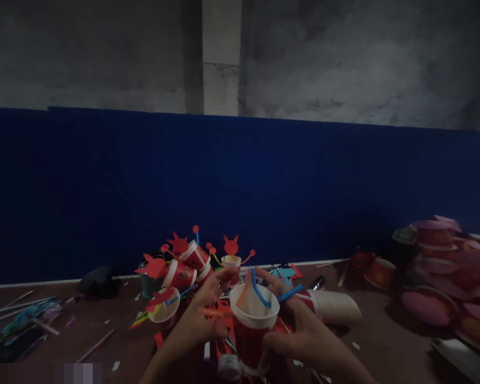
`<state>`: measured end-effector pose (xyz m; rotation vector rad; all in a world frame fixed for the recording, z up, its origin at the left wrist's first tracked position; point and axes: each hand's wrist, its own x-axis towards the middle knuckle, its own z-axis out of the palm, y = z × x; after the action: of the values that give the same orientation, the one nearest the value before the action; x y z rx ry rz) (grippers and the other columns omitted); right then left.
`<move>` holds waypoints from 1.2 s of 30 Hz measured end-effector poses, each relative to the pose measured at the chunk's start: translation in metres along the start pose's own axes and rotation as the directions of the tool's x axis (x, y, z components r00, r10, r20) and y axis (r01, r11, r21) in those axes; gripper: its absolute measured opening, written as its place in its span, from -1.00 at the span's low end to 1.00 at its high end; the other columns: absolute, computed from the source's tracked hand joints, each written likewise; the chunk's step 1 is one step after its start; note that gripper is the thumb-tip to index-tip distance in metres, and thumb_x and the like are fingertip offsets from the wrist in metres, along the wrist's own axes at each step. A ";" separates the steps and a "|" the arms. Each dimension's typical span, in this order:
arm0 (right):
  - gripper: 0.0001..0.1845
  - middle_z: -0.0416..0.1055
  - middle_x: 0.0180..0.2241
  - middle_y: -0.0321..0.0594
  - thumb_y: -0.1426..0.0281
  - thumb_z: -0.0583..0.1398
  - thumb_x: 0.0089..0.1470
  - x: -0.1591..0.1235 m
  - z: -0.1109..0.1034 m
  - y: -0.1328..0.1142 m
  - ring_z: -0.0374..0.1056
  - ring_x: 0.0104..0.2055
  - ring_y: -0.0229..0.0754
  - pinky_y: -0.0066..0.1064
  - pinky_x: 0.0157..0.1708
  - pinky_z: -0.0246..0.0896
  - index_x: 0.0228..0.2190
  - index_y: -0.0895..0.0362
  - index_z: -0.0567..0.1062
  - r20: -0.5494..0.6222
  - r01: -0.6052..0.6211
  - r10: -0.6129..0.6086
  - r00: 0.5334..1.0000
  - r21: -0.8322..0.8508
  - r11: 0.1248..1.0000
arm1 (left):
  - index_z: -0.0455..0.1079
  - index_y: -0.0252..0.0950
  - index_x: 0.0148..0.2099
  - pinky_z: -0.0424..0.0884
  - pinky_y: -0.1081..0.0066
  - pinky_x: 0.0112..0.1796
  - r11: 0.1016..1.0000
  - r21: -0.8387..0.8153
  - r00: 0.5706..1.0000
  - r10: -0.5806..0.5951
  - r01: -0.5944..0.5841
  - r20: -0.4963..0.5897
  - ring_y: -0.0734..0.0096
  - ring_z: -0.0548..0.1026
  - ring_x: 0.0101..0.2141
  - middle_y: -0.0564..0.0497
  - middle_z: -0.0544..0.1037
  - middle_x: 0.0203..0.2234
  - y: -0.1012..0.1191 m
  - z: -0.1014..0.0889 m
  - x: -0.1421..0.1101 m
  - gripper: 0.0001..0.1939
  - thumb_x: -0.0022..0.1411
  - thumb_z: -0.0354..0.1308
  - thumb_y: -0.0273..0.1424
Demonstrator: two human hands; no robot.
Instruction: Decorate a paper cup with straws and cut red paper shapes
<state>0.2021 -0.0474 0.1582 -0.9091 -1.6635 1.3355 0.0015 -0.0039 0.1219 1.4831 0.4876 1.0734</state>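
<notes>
Our right hand (298, 320), bare: curled around a red paper cup (250, 336), thumb on the near wall. Our left hand (206, 306), bare: arched beside the same cup; whether it touches the cup or grips the orange straw (210, 312) across it, we cannot tell.

Hazards, in our judgement: too hard a squeeze of the right thumb could buckle the paper wall; a brush of the wrist could work the orange straw or the blue straw (292, 293) loose; a low swing could tip the pale-topped container (229, 367) close below.

Cup, appearance: red, white rolled rim, pale interior, mouth upward, low at centre over the littered table (378, 330); straws slant inside, coloured ends outside, orange left, blue right.

Beyond: nested cups (336, 308) on their side; one upright cup (164, 308) at left; farther, a figure cup (231, 261) with red eared head and straw arms.

Backing: blue panel (240, 181); grey wall (104, 53).
</notes>
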 end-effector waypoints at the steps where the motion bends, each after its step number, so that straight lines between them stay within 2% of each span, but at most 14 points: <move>1: -0.07 0.28 0.07 -0.08 0.32 0.30 -0.20 0.002 0.001 0.001 0.25 0.05 -0.03 -0.20 0.04 0.14 0.19 0.04 0.06 -0.025 0.007 -0.006 1.000 0.024 1.000 | 0.19 -0.10 0.14 -0.01 0.12 0.12 0.999 -0.046 1.000 0.004 -0.004 -0.007 -0.02 0.05 0.16 -0.08 0.15 0.17 -0.002 0.003 0.000 -0.05 -0.36 0.43 -0.12; 3: -0.09 0.30 0.04 -0.07 0.27 0.30 -0.18 0.006 0.002 0.004 0.26 0.04 -0.03 -0.18 0.02 0.16 0.18 0.05 0.08 -0.081 0.017 -0.014 0.997 0.038 0.999 | 0.11 -0.10 0.19 0.03 0.10 0.11 0.992 -0.124 1.000 -0.010 0.010 0.001 -0.01 0.09 0.15 -0.11 0.18 0.16 -0.004 0.012 0.000 0.02 -0.36 0.45 -0.22; 5: -0.11 0.33 0.01 -0.08 0.25 0.31 -0.18 0.008 0.002 0.009 0.26 0.03 -0.01 -0.15 0.02 0.16 0.17 0.03 0.10 -0.136 0.020 -0.019 0.990 0.006 1.000 | 0.09 -0.11 0.20 0.12 0.08 0.07 0.984 -0.163 0.997 -0.067 0.070 0.026 0.00 0.18 0.11 -0.12 0.26 0.11 -0.006 0.021 0.000 0.00 -0.31 0.45 -0.34; 9: -0.20 0.36 -0.04 -0.09 0.20 0.29 -0.14 0.011 -0.010 0.016 0.29 0.00 -0.02 -0.16 -0.02 0.20 0.13 0.02 0.17 -0.227 0.038 -0.049 0.973 -0.055 0.998 | 0.20 -0.21 0.12 0.23 0.10 0.00 0.960 -0.237 0.989 -0.147 0.147 0.017 0.02 0.30 0.04 -0.13 0.39 0.02 -0.008 0.032 0.003 -0.24 -0.16 0.37 -0.42; 10: -0.25 0.37 -0.06 -0.09 0.17 0.26 -0.10 0.011 -0.016 0.016 0.30 -0.02 -0.04 -0.18 -0.03 0.21 0.12 0.03 0.20 -0.262 0.057 -0.072 0.962 -0.062 0.996 | 0.23 -0.23 0.09 0.25 0.10 -0.01 0.958 -0.237 0.987 -0.159 0.159 0.018 0.02 0.33 0.02 -0.13 0.41 0.00 -0.009 0.032 0.004 -0.28 -0.16 0.37 -0.43; 12: -0.36 0.41 -0.13 -0.09 0.11 0.18 -0.03 0.010 -0.026 0.015 0.34 -0.09 -0.07 -0.21 -0.09 0.25 0.07 0.06 0.28 -0.386 0.100 -0.126 0.914 -0.087 0.991 | 0.26 -0.23 0.05 0.27 0.10 -0.04 0.961 -0.178 0.977 -0.210 0.210 0.016 0.02 0.36 -0.02 -0.11 0.44 -0.04 -0.013 0.030 0.005 -0.30 -0.20 0.37 -0.45; 14: -0.46 0.45 -0.21 -0.10 0.08 0.14 0.01 0.009 -0.033 0.013 0.38 -0.17 -0.08 -0.24 -0.17 0.31 -0.03 0.10 0.40 -0.461 0.076 -0.127 0.878 -0.128 0.989 | 0.25 -0.23 0.05 0.28 0.10 -0.04 0.963 -0.054 0.964 -0.266 0.265 -0.003 0.03 0.37 -0.03 -0.10 0.47 -0.08 -0.018 0.028 0.005 -0.27 -0.23 0.38 -0.48; 18: -0.65 0.52 -0.34 -0.16 0.18 0.22 -0.06 0.010 -0.036 0.014 0.41 -0.26 -0.06 -0.24 -0.21 0.31 -0.25 0.11 0.55 -0.436 -0.036 -0.138 0.889 -0.368 0.929 | 0.24 -0.26 0.08 0.28 0.15 -0.04 0.959 0.093 0.960 -0.273 0.266 0.066 0.06 0.36 -0.02 -0.11 0.45 -0.05 -0.030 0.027 0.003 -0.26 -0.21 0.35 -0.52; 21: -0.77 0.54 -0.39 -0.15 0.26 0.21 -0.07 0.014 -0.036 0.020 0.42 -0.29 -0.05 -0.24 -0.23 0.29 -0.41 0.13 0.59 -0.412 -0.040 -0.181 0.893 -0.474 0.880 | 0.24 -0.26 0.07 0.31 0.16 -0.06 0.934 0.116 0.938 -0.344 0.338 0.042 0.06 0.37 -0.02 -0.10 0.44 -0.04 -0.038 0.028 0.003 -0.24 -0.26 0.35 -0.55; 23: -0.78 0.54 -0.42 -0.16 0.28 0.19 -0.04 0.016 -0.037 0.024 0.42 -0.32 -0.06 -0.27 -0.28 0.28 -0.46 0.13 0.59 -0.402 -0.049 -0.172 0.899 -0.484 0.874 | 0.21 -0.23 0.09 0.32 0.17 -0.07 0.940 0.068 0.941 -0.337 0.334 0.034 0.07 0.36 -0.01 -0.08 0.42 -0.02 -0.045 0.028 0.003 -0.19 -0.28 0.37 -0.55; 28: -0.77 0.52 -0.51 -0.21 0.28 0.17 -0.04 0.019 -0.042 0.028 0.41 -0.40 -0.10 -0.34 -0.37 0.26 -0.53 0.14 0.57 -0.398 -0.068 -0.145 0.906 -0.476 0.877 | 0.27 -0.24 0.03 0.33 0.20 -0.07 0.947 0.042 0.947 -0.319 0.317 0.044 0.12 0.38 -0.03 -0.05 0.48 -0.08 -0.055 0.029 0.004 -0.25 -0.30 0.37 -0.56; 32: -0.73 0.49 -0.56 -0.22 0.27 0.15 -0.04 0.019 -0.043 0.029 0.39 -0.43 -0.13 -0.36 -0.40 0.24 -0.60 0.14 0.54 -0.384 -0.087 -0.123 0.915 -0.485 0.870 | 0.25 -0.21 0.07 0.32 0.18 -0.05 0.947 0.013 0.946 -0.321 0.321 0.044 0.09 0.36 0.00 -0.06 0.46 -0.04 -0.056 0.032 0.003 -0.18 -0.32 0.38 -0.58; 36: -0.73 0.51 -0.54 -0.21 0.27 0.14 -0.06 0.020 -0.045 0.033 0.40 -0.42 -0.13 -0.38 -0.39 0.23 -0.59 0.15 0.55 -0.367 -0.090 -0.116 0.923 -0.499 0.862 | 0.25 -0.24 0.07 0.32 0.16 -0.05 0.942 -0.006 0.941 -0.334 0.335 0.048 0.08 0.36 0.00 -0.08 0.49 -0.10 -0.053 0.034 0.003 -0.18 -0.34 0.37 -0.58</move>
<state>0.2362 -0.0051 0.1347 -1.3644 -1.7166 0.6347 0.0455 -0.0085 0.0768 1.3503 0.6714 0.7701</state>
